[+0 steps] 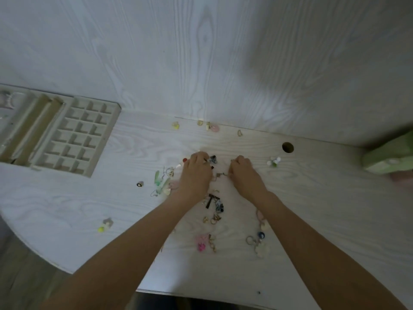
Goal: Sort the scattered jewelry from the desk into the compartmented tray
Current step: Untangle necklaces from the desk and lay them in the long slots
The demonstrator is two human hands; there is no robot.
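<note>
Small pieces of jewelry lie scattered over the pale wood desk (312,198). My left hand (196,173) and my right hand (244,173) rest fingers-down in the middle of them, a thin metal chain (220,175) stretched between the two. Whether either hand pinches it is hard to tell. A dark blue earring (213,159) sits at my left fingertips. Green and white pieces (161,182) lie left of my left hand. The beige compartmented tray (107,135) stands at the far left, its small square cells looking empty.
Dark and gold pieces (214,206) lie between my forearms, a pink one (201,242) and a cream flower keyring (261,248) nearer me. A cable hole (287,147) and a green box (388,156) are at the right. The desk meets a wall behind.
</note>
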